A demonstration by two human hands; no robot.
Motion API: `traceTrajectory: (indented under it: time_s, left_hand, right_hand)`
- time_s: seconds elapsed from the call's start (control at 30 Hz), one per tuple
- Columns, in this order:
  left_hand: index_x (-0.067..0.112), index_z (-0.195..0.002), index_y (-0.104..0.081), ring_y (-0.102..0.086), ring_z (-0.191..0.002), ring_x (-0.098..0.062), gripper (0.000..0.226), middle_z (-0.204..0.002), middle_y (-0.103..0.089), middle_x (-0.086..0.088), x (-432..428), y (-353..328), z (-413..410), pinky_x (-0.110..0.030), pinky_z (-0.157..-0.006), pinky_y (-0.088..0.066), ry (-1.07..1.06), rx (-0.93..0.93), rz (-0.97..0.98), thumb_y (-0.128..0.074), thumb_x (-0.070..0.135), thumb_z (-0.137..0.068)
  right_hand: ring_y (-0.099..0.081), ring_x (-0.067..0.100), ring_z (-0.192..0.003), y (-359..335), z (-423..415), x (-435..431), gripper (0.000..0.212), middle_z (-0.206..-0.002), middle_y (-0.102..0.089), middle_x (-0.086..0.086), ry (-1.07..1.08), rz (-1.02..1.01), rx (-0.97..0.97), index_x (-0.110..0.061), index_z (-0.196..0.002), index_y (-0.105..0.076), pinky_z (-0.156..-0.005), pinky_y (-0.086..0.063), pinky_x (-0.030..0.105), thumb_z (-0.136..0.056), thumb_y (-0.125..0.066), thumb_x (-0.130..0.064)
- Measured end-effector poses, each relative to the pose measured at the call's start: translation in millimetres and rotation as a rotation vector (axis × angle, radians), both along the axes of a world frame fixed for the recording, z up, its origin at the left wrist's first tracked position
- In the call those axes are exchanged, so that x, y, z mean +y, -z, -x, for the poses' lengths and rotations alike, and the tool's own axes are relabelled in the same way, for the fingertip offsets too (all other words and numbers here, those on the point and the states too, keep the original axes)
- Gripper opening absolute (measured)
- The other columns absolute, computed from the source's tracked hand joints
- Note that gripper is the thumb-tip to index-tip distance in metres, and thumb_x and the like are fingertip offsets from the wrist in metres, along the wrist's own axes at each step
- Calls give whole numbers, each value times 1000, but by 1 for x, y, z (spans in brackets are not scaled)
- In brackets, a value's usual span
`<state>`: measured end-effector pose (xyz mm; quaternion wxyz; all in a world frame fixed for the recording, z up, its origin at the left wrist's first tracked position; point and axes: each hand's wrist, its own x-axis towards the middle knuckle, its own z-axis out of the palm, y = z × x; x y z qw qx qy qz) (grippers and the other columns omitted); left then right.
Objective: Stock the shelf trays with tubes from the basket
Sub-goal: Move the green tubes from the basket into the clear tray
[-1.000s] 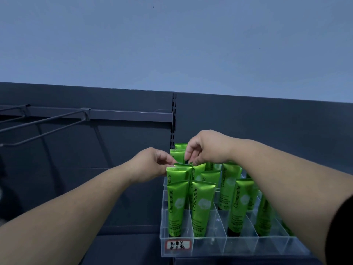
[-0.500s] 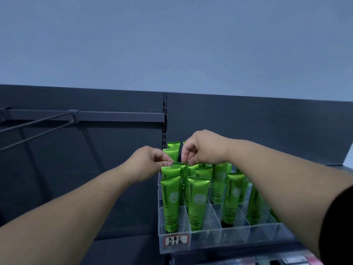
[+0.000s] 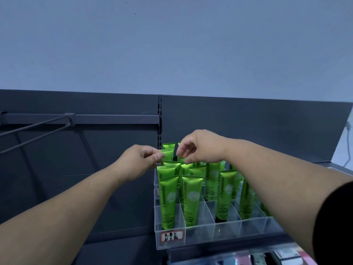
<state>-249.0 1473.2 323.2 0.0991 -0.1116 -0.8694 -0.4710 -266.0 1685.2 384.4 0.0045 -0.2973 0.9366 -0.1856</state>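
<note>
A clear divided tray point(image 3: 225, 229) on the dark shelf holds several upright green Chamomile tubes point(image 3: 169, 201). My left hand point(image 3: 140, 162) reaches to the tray's back left corner and pinches the top edge of a rear green tube point(image 3: 169, 153) between thumb and forefinger. My right hand point(image 3: 200, 147) hovers over the back rows beside it. Its fingers are loosely curled, with the fingertips just above the tube tops and nothing visibly between them. The front right compartments hold no tubes. The basket is out of view.
A dark back panel point(image 3: 248, 131) rises behind the tray. A rail with wire hooks point(image 3: 80, 119) sticks out at the left. A red-bordered price label point(image 3: 172, 237) sits on the tray front. Packaged goods point(image 3: 282, 254) show on the shelf below.
My right hand has let go of the rear tubes and lifted slightly, with its fingers spread. My left hand keeps its pinch on the rear tube. The view has tilted slightly upward.
</note>
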Motion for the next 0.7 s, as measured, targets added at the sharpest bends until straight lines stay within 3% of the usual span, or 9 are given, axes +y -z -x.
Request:
traceTrajectory:
  time_s: [0.1, 0.13, 0.23, 0.33, 0.53, 0.7]
  left_hand:
    - [30, -94, -71, -61, -71, 2, 18, -77, -68, 13, 10, -15, -12, -20, -64, -45, -103, 111, 105, -55, 37, -94]
    - [31, -98, -70, -62, -79, 1, 18, -84, -69, 15, 17, -21, -16, -19, -65, -42, -133, 148, 150, -54, 39, -94]
    - [29, -122, -61, -54, -115, -8, 31, -121, -62, 11, 47, -32, -28, -20, -88, -39, -175, 268, 293, -50, 39, -96]
    - [26, -140, -45, -37, -134, -12, 47, -146, -42, 6, 91, -35, -40, -27, -108, -28, -166, 376, 466, -45, 44, -96]
    - [27, -150, -21, -13, -145, -18, 61, -158, -17, 1, 208, -27, -80, -38, -118, -10, -176, 449, 696, -30, 54, -96]
    - [29, -152, -10, -1, -147, -18, 64, -160, -3, 3, 324, -5, -130, -38, -118, -1, -68, 435, 729, -24, 58, -96]
  right_hand:
    - [-64, 5, -94, -5, -10, 13, 25, -104, -70, -11, 37, -18, 97, -28, -108, -68, -92, -50, 26, -84, -73, -24]
    - [-62, 4, -98, -7, -15, 19, 27, -109, -68, -12, 53, -34, 130, -29, -112, -67, -94, -49, 26, -85, -71, -29]
    - [-54, 6, -117, -10, -32, 45, 41, -129, -60, -14, 108, -88, 234, -32, -127, -57, -99, -39, 23, -89, -63, -44]
    - [-42, 12, -132, -8, -57, 82, 54, -145, -45, -14, 191, -92, 277, -36, -139, -44, -109, -34, 31, -90, -54, -55]
    - [-24, 13, -144, 11, -122, 193, 61, -156, -28, -5, 365, -99, 297, -32, -147, -32, -117, -23, 36, -93, -45, -57]
    - [-20, 15, -145, 38, -197, 299, 62, -159, -21, -4, 540, -119, 264, -32, -148, -30, -117, -17, 34, -94, -43, -58]
